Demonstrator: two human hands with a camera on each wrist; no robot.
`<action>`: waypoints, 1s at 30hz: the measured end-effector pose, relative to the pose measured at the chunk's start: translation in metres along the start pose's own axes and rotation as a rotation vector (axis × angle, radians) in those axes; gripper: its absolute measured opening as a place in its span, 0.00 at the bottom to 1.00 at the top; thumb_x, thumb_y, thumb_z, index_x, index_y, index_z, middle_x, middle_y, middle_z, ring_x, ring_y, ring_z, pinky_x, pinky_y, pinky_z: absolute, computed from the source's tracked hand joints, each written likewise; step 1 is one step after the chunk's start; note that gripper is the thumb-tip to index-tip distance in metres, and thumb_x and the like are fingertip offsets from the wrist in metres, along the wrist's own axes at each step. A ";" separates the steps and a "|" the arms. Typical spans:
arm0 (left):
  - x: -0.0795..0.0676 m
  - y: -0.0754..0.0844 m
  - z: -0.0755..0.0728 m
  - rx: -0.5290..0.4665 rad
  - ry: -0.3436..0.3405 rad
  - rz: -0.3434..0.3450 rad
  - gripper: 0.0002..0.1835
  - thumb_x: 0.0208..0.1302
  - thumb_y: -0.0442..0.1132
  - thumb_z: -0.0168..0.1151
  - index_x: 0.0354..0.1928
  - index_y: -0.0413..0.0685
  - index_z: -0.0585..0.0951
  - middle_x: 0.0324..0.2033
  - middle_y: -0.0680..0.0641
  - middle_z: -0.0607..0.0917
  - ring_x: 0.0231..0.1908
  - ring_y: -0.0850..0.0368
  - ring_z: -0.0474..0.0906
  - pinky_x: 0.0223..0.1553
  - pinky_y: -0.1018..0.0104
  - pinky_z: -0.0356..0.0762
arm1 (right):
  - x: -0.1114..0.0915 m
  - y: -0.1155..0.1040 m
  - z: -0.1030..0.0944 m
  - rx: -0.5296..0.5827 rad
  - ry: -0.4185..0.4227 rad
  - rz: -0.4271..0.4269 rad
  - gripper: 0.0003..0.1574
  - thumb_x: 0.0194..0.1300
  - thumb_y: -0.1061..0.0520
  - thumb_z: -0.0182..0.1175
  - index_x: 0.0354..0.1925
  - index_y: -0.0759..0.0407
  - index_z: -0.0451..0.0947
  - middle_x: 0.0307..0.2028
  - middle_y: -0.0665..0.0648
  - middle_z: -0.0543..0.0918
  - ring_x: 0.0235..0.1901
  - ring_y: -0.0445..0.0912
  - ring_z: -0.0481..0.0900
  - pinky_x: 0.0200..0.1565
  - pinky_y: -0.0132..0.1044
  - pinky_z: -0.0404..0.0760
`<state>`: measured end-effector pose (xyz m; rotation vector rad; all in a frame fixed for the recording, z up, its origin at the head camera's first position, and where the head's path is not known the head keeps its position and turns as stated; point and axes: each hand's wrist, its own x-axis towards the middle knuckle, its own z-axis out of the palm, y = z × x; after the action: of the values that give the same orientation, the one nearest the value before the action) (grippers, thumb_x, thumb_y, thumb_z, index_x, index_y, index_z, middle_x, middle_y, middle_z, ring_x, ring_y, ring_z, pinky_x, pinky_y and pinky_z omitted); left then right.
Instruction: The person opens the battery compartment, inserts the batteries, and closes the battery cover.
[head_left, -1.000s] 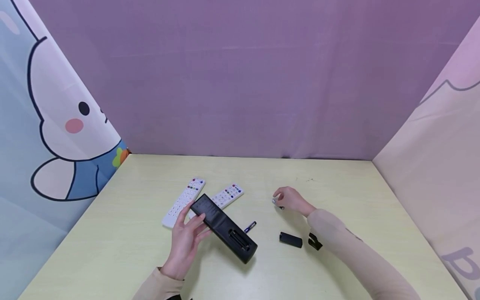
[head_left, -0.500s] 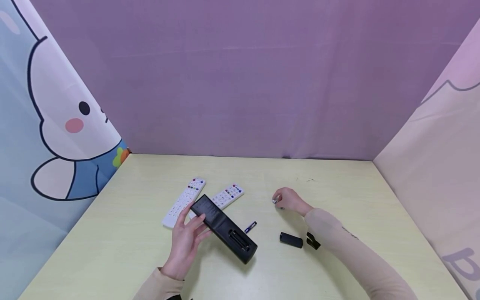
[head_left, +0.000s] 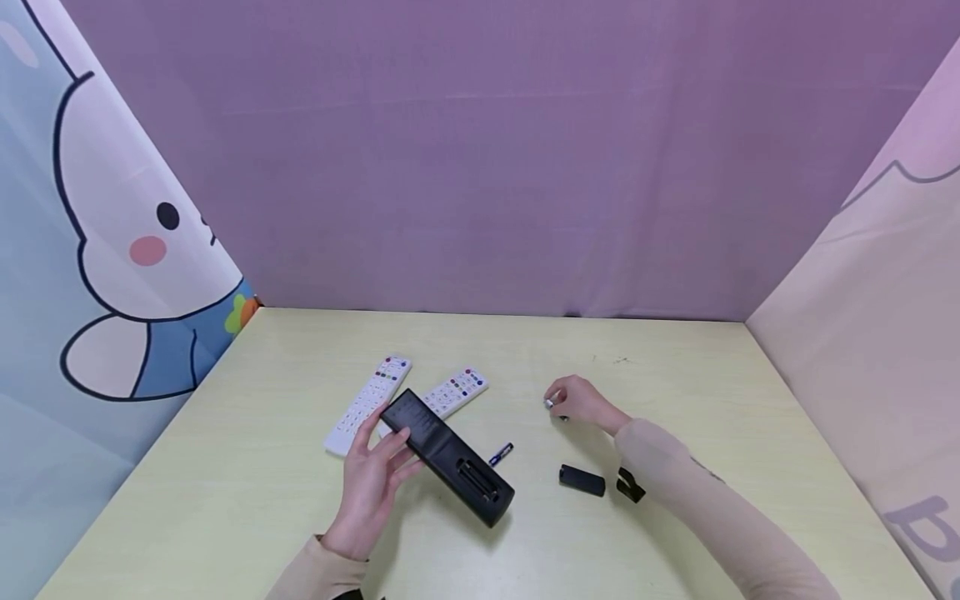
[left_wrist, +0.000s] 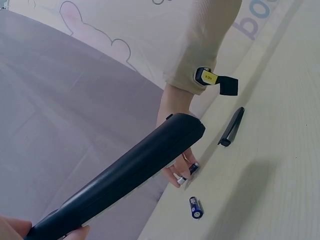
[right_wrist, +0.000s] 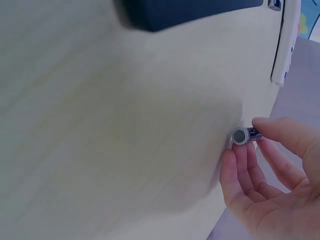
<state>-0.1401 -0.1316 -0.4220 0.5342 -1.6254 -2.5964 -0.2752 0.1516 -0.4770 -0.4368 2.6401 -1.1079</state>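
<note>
My left hand (head_left: 369,492) grips the far end of a black remote control (head_left: 442,454), holding it tilted above the table. Its back faces up in the head view, and the battery compartment (head_left: 478,481) is uncovered with no battery in it. Farther right, my right hand (head_left: 581,400) pinches a small battery (right_wrist: 246,135) between thumb and fingers, low over the tabletop; fingers cover part of it. A second, blue battery (head_left: 501,454) lies on the table beside the remote control. The black battery cover (head_left: 582,480) lies to the right, near my right sleeve.
Two white remote controls lie on the table behind my left hand: one at the left (head_left: 369,406), the other (head_left: 455,392) partly hidden by the black one. A purple curtain (head_left: 480,167) stands along the table's back edge, with printed cloth on both sides.
</note>
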 end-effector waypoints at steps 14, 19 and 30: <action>0.000 0.000 0.001 -0.002 -0.008 -0.002 0.32 0.59 0.27 0.51 0.64 0.52 0.56 0.31 0.50 0.79 0.27 0.58 0.80 0.31 0.66 0.82 | -0.015 -0.007 -0.004 0.033 0.024 -0.040 0.13 0.51 0.69 0.59 0.39 0.70 0.76 0.25 0.56 0.75 0.22 0.42 0.71 0.22 0.31 0.77; 0.000 0.002 0.001 0.001 -0.011 -0.010 0.33 0.59 0.26 0.50 0.65 0.51 0.55 0.32 0.50 0.79 0.27 0.58 0.80 0.32 0.66 0.82 | -0.021 -0.012 -0.005 0.036 0.041 -0.049 0.13 0.51 0.69 0.59 0.39 0.68 0.76 0.25 0.55 0.76 0.24 0.43 0.72 0.22 0.30 0.76; -0.001 0.003 0.002 -0.008 -0.022 -0.008 0.33 0.59 0.27 0.50 0.65 0.51 0.54 0.33 0.48 0.78 0.27 0.58 0.80 0.31 0.66 0.82 | -0.043 -0.033 -0.003 0.130 0.081 -0.104 0.14 0.53 0.67 0.58 0.41 0.67 0.76 0.27 0.54 0.78 0.26 0.43 0.75 0.25 0.32 0.78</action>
<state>-0.1403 -0.1313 -0.4189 0.5144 -1.6222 -2.6229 -0.2309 0.1472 -0.4458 -0.5181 2.6198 -1.3468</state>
